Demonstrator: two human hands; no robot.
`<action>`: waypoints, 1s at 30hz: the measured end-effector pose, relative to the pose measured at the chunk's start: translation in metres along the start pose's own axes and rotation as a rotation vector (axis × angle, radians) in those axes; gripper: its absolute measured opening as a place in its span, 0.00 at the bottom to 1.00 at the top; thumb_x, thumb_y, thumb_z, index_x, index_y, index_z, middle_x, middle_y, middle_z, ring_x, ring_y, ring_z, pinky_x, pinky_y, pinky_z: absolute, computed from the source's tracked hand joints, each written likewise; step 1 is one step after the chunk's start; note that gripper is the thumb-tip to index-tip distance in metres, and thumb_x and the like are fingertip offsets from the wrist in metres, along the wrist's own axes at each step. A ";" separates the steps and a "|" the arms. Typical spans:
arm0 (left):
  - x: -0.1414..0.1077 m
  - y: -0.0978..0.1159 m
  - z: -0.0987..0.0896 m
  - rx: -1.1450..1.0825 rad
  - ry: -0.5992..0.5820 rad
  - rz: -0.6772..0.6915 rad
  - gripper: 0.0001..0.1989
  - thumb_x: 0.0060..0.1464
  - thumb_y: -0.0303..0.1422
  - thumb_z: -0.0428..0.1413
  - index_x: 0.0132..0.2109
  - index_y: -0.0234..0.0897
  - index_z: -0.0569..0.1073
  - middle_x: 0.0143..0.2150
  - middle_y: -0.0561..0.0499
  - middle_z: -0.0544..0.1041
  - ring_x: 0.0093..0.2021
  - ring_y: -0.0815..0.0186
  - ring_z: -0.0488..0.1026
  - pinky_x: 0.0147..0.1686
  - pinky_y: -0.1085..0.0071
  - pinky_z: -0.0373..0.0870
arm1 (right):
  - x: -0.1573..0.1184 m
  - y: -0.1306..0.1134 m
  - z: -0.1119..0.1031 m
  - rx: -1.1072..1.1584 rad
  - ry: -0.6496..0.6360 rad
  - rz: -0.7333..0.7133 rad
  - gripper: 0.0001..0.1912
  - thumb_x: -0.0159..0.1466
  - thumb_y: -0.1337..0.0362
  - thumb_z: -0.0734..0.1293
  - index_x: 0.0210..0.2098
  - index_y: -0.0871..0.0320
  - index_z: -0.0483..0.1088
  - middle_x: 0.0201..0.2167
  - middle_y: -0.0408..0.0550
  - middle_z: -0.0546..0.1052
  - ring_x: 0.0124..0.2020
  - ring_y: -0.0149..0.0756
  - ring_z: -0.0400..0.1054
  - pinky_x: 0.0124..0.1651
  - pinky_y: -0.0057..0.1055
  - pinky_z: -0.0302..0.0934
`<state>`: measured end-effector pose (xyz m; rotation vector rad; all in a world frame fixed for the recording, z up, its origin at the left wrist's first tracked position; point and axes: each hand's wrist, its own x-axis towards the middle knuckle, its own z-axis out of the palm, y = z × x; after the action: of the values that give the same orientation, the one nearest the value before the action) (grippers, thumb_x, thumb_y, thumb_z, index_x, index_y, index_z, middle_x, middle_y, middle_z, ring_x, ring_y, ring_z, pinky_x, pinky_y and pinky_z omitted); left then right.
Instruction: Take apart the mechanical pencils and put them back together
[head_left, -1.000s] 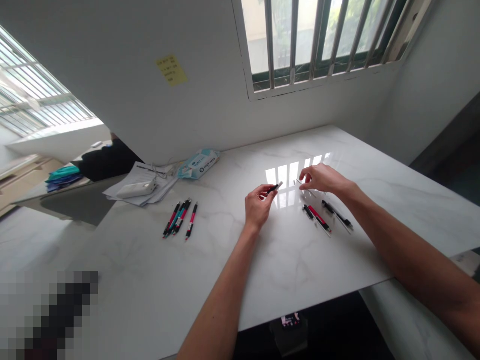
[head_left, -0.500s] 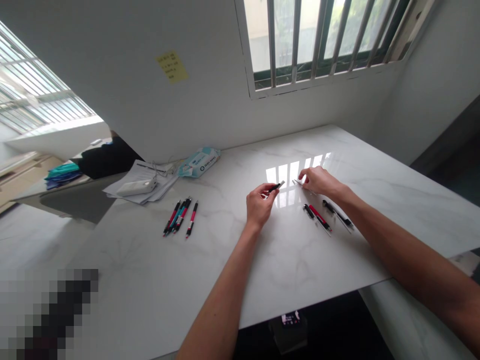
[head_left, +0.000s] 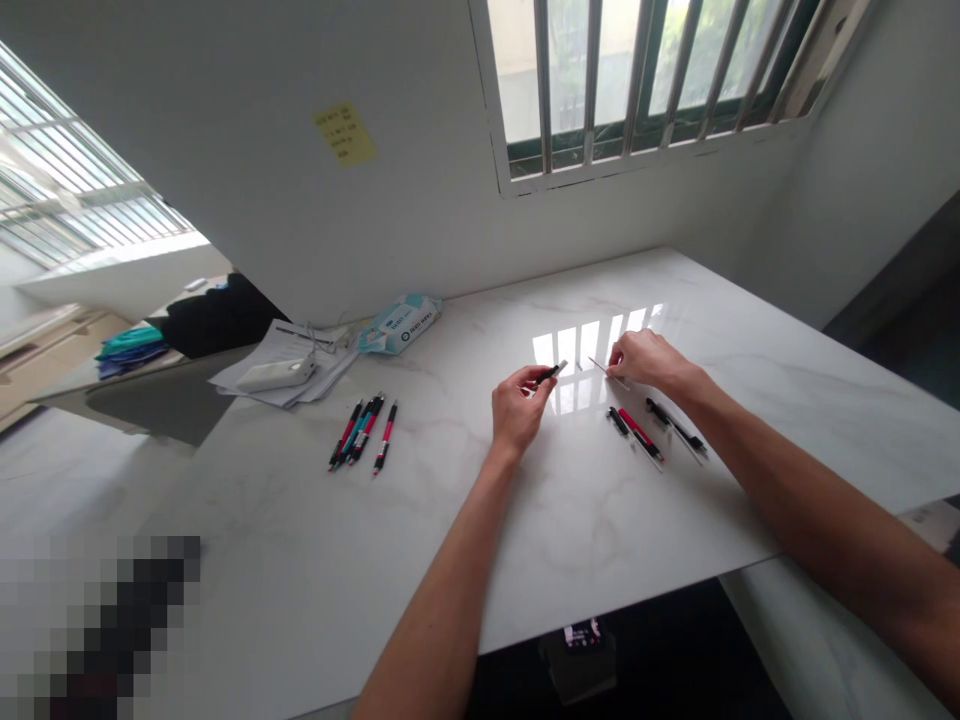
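My left hand [head_left: 517,405] is closed on a short black pen part [head_left: 548,374] with a pale tip that points up and right. To its right, my right hand [head_left: 641,360] has its fingers pinched at a thin pen refill [head_left: 606,372], whose tip points up and left. A tiny piece [head_left: 578,366] lies between the hands. Below my right hand are a short black pen part [head_left: 618,421], a red barrel [head_left: 637,432] and another black pen part [head_left: 675,425], with thin refills beside them.
Several red, teal and black pens [head_left: 364,430] lie on the left of the marble table [head_left: 420,540]. Behind them are papers [head_left: 289,385], a white device [head_left: 276,374] and a wipes packet [head_left: 401,325]. A barred window is above.
My right hand has shifted slightly right, and more of the thin refill shows at its fingers. My left hand has hardly moved and keeps its hold on the black part.
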<state>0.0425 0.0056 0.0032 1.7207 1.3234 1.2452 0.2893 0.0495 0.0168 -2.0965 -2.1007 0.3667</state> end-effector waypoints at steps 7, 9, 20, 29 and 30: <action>0.000 -0.001 0.003 -0.023 -0.019 -0.003 0.08 0.56 0.36 0.64 0.42 0.41 0.85 0.39 0.48 0.85 0.35 0.63 0.77 0.38 0.67 0.71 | -0.005 -0.015 0.002 -0.082 0.043 0.067 0.09 0.64 0.64 0.71 0.41 0.58 0.84 0.42 0.59 0.83 0.42 0.48 0.77 0.40 0.34 0.66; -0.001 -0.003 0.003 -0.028 -0.016 -0.002 0.08 0.56 0.37 0.65 0.41 0.41 0.85 0.39 0.48 0.85 0.35 0.63 0.77 0.38 0.67 0.70 | -0.005 -0.019 0.003 -0.104 0.047 0.085 0.10 0.65 0.64 0.70 0.42 0.58 0.83 0.43 0.60 0.82 0.42 0.49 0.77 0.41 0.35 0.66; 0.009 -0.026 0.004 -0.568 0.043 -0.245 0.21 0.45 0.42 0.72 0.44 0.35 0.83 0.38 0.46 0.83 0.35 0.68 0.75 0.38 0.71 0.68 | -0.005 -0.025 0.007 -0.081 0.055 0.080 0.10 0.65 0.65 0.68 0.40 0.60 0.81 0.40 0.59 0.83 0.41 0.45 0.77 0.36 0.31 0.61; 0.005 -0.027 -0.006 -0.559 0.049 -0.265 0.21 0.45 0.43 0.73 0.43 0.35 0.84 0.39 0.46 0.84 0.36 0.68 0.75 0.40 0.71 0.70 | 0.001 -0.014 0.003 0.304 0.152 -0.086 0.13 0.69 0.64 0.65 0.48 0.57 0.80 0.41 0.52 0.84 0.39 0.39 0.76 0.40 0.30 0.63; 0.005 -0.028 -0.007 -0.559 0.042 -0.267 0.21 0.45 0.43 0.73 0.43 0.35 0.84 0.39 0.46 0.84 0.36 0.68 0.75 0.40 0.71 0.70 | 0.002 -0.014 0.005 0.404 0.157 -0.110 0.15 0.70 0.62 0.64 0.51 0.56 0.79 0.41 0.51 0.83 0.39 0.38 0.75 0.40 0.31 0.63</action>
<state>0.0264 0.0184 -0.0171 1.0971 1.0513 1.3366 0.2750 0.0517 0.0159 -1.7150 -1.8573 0.5406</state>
